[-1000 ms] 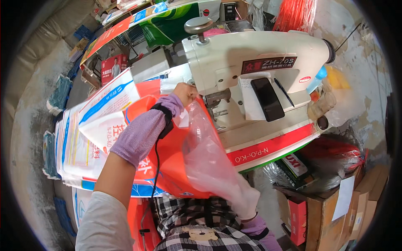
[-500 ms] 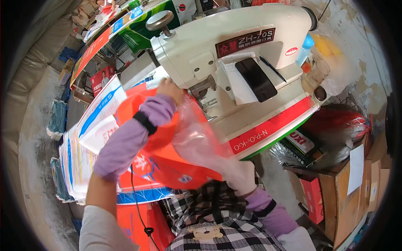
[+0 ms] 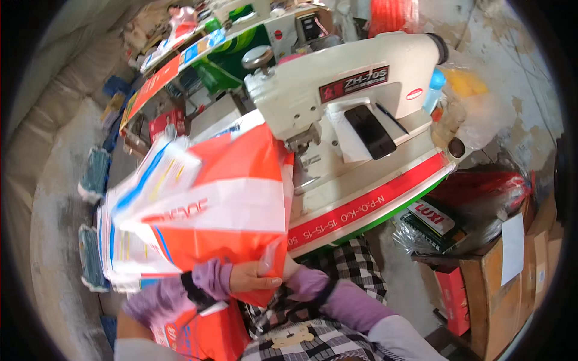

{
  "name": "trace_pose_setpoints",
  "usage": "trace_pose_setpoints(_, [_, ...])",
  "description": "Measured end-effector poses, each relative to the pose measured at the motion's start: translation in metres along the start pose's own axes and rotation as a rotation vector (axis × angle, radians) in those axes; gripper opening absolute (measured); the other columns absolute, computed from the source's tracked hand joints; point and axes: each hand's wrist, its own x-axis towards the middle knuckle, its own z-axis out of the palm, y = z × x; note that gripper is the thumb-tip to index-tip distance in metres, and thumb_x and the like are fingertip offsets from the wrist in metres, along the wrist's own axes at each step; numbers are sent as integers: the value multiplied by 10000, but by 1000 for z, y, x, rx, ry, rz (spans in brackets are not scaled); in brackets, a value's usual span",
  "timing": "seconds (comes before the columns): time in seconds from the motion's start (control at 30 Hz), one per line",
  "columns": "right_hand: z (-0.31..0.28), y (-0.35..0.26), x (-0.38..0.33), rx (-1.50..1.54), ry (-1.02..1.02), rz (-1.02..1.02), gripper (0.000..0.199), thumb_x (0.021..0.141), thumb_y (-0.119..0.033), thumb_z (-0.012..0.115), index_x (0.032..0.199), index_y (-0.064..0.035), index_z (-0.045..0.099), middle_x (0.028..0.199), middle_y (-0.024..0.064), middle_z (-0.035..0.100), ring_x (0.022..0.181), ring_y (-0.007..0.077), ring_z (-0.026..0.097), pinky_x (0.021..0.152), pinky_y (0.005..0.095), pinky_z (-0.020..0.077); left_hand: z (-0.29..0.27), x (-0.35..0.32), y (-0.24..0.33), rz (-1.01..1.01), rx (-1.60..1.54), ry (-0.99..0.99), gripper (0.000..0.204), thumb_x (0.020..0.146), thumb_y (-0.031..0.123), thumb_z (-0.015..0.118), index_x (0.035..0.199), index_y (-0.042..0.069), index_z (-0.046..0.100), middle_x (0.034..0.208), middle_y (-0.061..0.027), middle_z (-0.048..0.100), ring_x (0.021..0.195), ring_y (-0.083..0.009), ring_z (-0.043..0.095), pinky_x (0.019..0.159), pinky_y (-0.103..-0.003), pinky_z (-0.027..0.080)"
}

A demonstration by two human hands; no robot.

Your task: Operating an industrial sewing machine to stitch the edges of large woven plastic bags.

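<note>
A red and white woven plastic sack (image 3: 241,204) is spread from beside the sewing machine's needle area down to my lap. My left hand (image 3: 256,278) is closed on its near edge, fingers lying across the red plastic. A bit of clear liner (image 3: 269,256) shows at that same corner. Beside it my right hand (image 3: 291,268) meets the sack's edge, with its fingers hidden behind the plastic. The cream sewing machine (image 3: 283,102) stands just beyond. Under the sack, to the left, lies a stack of white and blue printed sacks (image 3: 120,240).
On the machine bed rest a black phone (image 3: 370,132), a paper pad (image 3: 342,135) and a pen (image 3: 391,118). Cardboard boxes (image 3: 506,289) and clear plastic wrapping stand at the right. More red sacks (image 3: 211,334) lie low at the left. Another person (image 3: 182,21) is far off.
My left hand has come down from beside the needle area to the sack's near edge. The sack, bunched before, now lies flatter, and my hands are close together. The view has shifted slightly.
</note>
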Motion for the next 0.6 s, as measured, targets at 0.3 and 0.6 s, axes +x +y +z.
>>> trace_pose_setpoints(0.3, [-31, -70, -11, 228, 70, 176, 505, 889, -162, 574, 1341, 18, 437, 1110, 113, 619, 984, 144, 602, 805, 274, 501, 0, 34, -8, 204, 315, 303, 171, 838, 115, 594, 986, 40, 634, 823, 12, 576, 740, -155, 552, 668, -310, 458])
trace_pose_setpoints(0.6, [-30, -92, -89, -195, 53, 287, 449, 862, -104, 542, 1300, -12, 498, 1027, 220, 659, 975, 287, 665, 833, 354, 505, 53, 41, 53, -84, 1550, -13, 88, 732, 119, 603, 797, 59, 606, 870, -109, 581, 910, -290, 608, 785, -402, 516])
